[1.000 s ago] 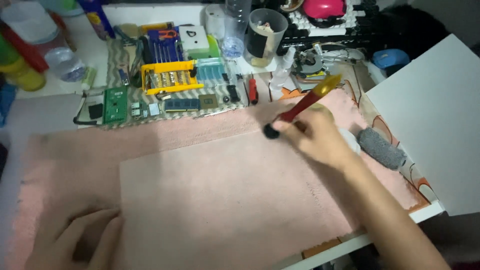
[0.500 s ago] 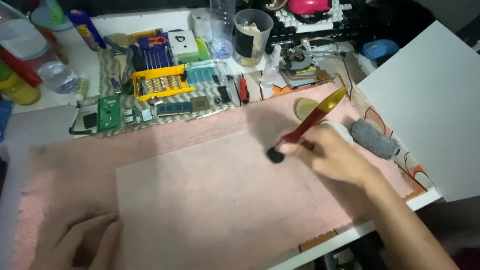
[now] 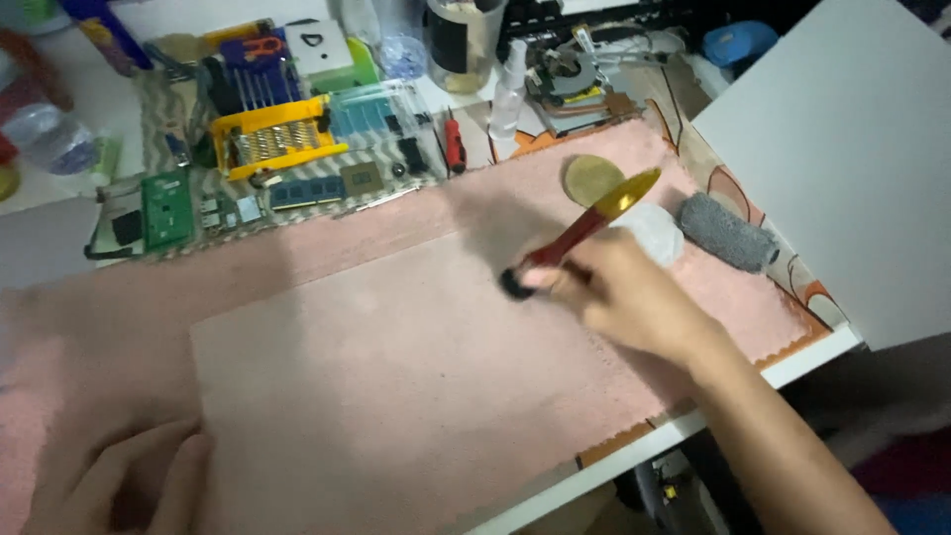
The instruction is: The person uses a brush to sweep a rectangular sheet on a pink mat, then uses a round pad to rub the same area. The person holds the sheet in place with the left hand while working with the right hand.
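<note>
— Head view: what does the right hand (image 3: 634,302) have?

— A brush (image 3: 580,231), fingers closed round its red handle. The yellow end points up and away toward the far right, and the dark tip sits low at the near left, on or just above the pink sheet (image 3: 396,386) (blur keeps me from telling whether it touches).

— And that sheet?

— It lies flat on a pink towel (image 3: 327,248) that covers most of the desk. The brush tip is near the sheet's far right part.

— The left hand (image 3: 119,481)?

— Down at the near left corner, palm flat, fingers spread, pressing on the sheet's edge. It grips nothing.

— What lies around the right hand?

— Just beyond it, a white pad (image 3: 649,230), partly behind the knuckles. A tan disc (image 3: 591,178) lies farther back, close to the brush's yellow end. A grey roll (image 3: 726,232) rests to the right of the pad, near the towel's edge.

— Farther back?

— A yellow tray (image 3: 272,144) of small parts, a green circuit board (image 3: 166,208) to its left, a red screwdriver (image 3: 455,147) to its right. A white board (image 3: 842,159) leans in at the far right.
</note>
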